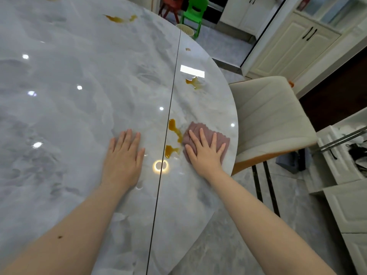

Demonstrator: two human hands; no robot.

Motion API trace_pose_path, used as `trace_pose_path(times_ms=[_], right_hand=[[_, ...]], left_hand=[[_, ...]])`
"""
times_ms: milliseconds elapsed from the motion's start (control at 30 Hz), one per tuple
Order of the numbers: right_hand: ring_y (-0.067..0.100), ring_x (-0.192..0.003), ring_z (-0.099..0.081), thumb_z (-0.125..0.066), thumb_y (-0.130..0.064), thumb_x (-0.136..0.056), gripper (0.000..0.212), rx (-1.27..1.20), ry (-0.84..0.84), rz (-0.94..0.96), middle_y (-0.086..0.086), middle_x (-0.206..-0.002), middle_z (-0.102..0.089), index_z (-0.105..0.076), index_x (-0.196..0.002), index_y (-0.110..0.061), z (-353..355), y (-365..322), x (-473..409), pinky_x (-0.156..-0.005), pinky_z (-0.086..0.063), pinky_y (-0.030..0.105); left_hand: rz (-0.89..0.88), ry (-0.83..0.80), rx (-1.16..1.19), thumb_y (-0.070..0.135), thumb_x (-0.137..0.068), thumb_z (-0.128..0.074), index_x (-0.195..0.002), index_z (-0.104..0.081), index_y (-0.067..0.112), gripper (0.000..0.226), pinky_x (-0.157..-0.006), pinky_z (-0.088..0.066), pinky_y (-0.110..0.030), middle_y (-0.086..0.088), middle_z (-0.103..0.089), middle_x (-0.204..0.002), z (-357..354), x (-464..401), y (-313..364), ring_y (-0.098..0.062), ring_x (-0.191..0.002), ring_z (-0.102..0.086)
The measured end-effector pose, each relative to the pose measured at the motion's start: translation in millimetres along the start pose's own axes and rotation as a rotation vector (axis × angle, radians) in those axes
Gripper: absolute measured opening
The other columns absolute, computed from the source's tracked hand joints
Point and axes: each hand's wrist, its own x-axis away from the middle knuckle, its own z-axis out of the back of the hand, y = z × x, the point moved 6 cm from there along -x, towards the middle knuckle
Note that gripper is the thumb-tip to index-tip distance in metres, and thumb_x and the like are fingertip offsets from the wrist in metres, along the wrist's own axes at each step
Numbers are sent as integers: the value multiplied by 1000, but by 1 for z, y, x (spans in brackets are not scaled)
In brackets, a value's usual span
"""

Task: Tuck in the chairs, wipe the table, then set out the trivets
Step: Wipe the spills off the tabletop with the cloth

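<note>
Pressing flat with straight, spread fingers, the right hand [204, 153] holds a pink cloth [206, 135] down on the marble table [79, 96], near its rim. Brown spills [174, 133] lie just left of those fingers, touching the cloth's edge. The left hand [124, 161] rests open, palm down, beyond the table's seam. A cream chair [272, 120] stands right of the cloth.

Left hand [123, 157] and right hand [204, 152] lie flat (fingers straight).
</note>
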Motion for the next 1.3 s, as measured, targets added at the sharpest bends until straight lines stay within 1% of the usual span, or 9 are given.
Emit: trace_pose_path(times_ms=[167,300,467,633,733,900,967,1100,1300], right_hand=[[31,-146,15,-13,-48,-100,49,-36,-13,-46,-10,-160,5,-4,-149,-45,7,2,-26,-112,14,61],[28,-146,16,-14,-49,-100,50,-12,-18,97,-13,-160,6,1,-148,-47,1,-4,24,-113,14,59],[25,-145,19,0,-58,-91,57,97,-34,181,-16,-158,10,7,-146,-48,-12,-15,68,-113,11,59],[29,-146,16,-13,-49,-100,51,-18,-21,-7,-11,-160,8,2,-149,-44,-2,-6,6,-112,13,62],[28,-146,17,-13,-49,-100,52,-15,-21,-21,-12,-160,9,3,-149,-45,-4,-7,23,-112,13,60],[28,-144,24,11,-64,-85,59,104,-73,138,-17,-153,23,20,-141,-49,-21,-34,85,-112,13,60],[30,-144,21,15,-66,-82,62,97,-56,187,-14,-156,17,15,-142,-49,-20,-48,78,-111,13,62],[35,-143,21,4,-61,-84,63,63,-46,264,-10,-159,12,5,-146,-50,-18,-77,42,-108,13,66],[37,-144,16,-17,-49,-100,51,-2,-9,52,-9,-160,10,0,-148,-47,-9,-82,-40,-107,11,68]], left_hand=[[-6,15,-3,47,-92,-2,-149,-24,15,68,-117,-7,-39,-8,-22,-156,1,0,0,-22,-145,-16],[-10,20,1,45,-93,-5,-148,-27,14,67,-117,-7,-40,-10,-25,-155,3,0,2,-24,-144,-18],[-23,10,8,43,-93,-6,-147,-30,11,67,-117,-8,-43,-13,-28,-153,3,-1,3,-27,-143,-21],[-21,14,10,43,-92,-6,-147,-28,12,67,-118,-7,-42,-12,-26,-154,3,-1,2,-26,-144,-20],[-21,8,4,43,-92,-4,-148,-27,12,68,-118,-9,-42,-11,-25,-154,5,0,2,-25,-144,-19],[-18,15,-13,38,-94,-14,-144,-36,9,62,-115,-16,-44,-15,-35,-149,8,1,6,-30,-140,-30],[-19,15,-10,37,-95,-17,-142,-39,8,60,-114,-18,-45,-16,-37,-148,8,0,7,-30,-138,-32],[-24,32,-22,36,-95,-19,-142,-40,8,58,-114,-17,-44,-15,-39,-147,7,-1,6,-30,-138,-33],[-23,50,-46,35,-95,-20,-141,-41,9,57,-113,-17,-43,-14,-40,-147,6,-1,5,-29,-137,-35]])
